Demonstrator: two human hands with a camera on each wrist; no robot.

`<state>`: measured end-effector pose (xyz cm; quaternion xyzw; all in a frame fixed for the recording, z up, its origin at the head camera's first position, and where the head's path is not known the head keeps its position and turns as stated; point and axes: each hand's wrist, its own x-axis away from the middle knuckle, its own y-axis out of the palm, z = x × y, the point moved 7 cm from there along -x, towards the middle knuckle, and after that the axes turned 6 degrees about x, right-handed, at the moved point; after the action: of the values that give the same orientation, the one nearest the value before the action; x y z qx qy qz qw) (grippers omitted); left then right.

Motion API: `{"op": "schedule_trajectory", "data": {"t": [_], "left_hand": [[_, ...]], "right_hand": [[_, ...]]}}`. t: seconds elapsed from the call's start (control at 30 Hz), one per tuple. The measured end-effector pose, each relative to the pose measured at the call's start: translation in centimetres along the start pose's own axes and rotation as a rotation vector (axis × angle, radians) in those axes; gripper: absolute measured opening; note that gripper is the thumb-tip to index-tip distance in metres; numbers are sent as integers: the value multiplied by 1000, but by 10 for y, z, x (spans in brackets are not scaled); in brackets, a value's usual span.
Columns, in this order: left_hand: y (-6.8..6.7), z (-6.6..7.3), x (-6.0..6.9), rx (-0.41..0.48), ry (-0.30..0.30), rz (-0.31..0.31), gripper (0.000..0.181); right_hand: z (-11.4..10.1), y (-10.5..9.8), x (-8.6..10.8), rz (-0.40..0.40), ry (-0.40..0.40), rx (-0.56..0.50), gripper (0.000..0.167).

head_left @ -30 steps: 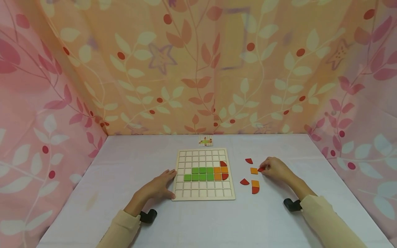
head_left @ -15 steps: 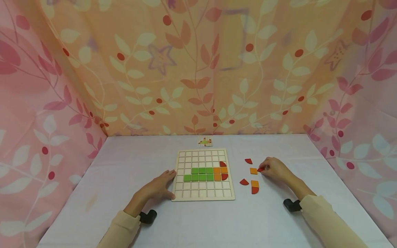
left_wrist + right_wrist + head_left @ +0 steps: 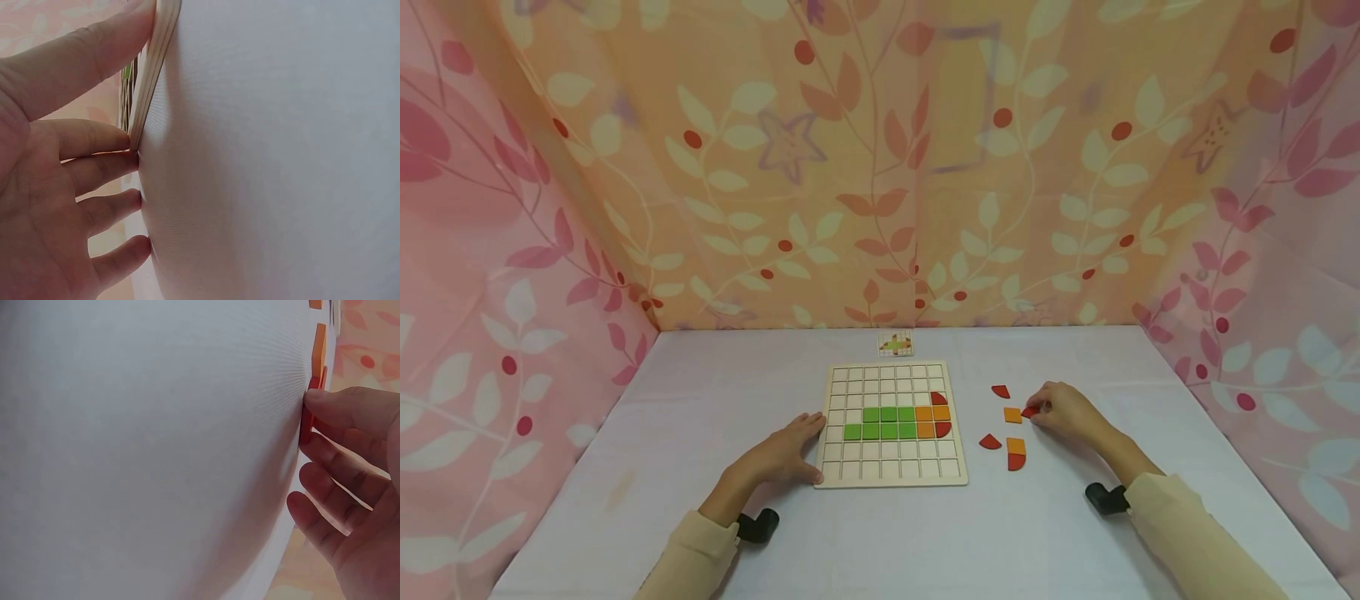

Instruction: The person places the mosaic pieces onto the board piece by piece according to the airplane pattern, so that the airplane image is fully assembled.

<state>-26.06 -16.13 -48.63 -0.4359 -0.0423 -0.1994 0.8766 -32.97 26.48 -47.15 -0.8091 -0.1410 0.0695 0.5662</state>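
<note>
In the head view the left hand (image 3: 786, 450) touches the left edge of a wooden grid board (image 3: 880, 472), thumb at the near corner, fingers spread. In the left wrist view its thumb and a fingertip meet the board's edge (image 3: 152, 81). Green squares (image 3: 889, 431), orange squares (image 3: 924, 414) and two red quarter-round pieces (image 3: 943, 429) lie on the grid. To the board's right, the right hand (image 3: 1063, 408) pinches a red piece (image 3: 1028, 412) between thumb and fingers at table level, beside an orange square (image 3: 1012, 415). The right wrist view shows this red piece (image 3: 306, 422) under the thumb.
More loose pieces lie between board and right hand: a red one (image 3: 1001, 391) farther back, another red one (image 3: 990, 442) nearer, and an orange square (image 3: 1016, 446) touching a red piece (image 3: 1017, 462). Behind the board is a small pattern card (image 3: 896, 342). Patterned curtains (image 3: 880, 167) enclose the table.
</note>
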Motion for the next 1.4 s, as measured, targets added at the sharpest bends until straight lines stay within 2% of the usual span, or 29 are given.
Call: {"op": "schedule_trajectory", "data": {"t": [0.5, 0.8, 1.07, 1.23, 1.4], "left_hand": [[-2, 3, 1, -1, 13, 5, 95], [-1, 4, 2, -11, 3, 2, 95], [0, 2, 2, -1, -10, 2, 94], [0, 1, 1, -3, -12, 2, 95], [0, 2, 1, -1, -14, -1, 95]], "right_hand": [[-3, -8, -1, 55, -11, 2, 19], [-23, -15, -2, 86, -71, -22, 18], [-38, -15, -8, 56, -53, -21, 20], [-48, -14, -14, 41, -42, -60, 24], [-64, -14, -20, 42, -90, -39, 23]]}}
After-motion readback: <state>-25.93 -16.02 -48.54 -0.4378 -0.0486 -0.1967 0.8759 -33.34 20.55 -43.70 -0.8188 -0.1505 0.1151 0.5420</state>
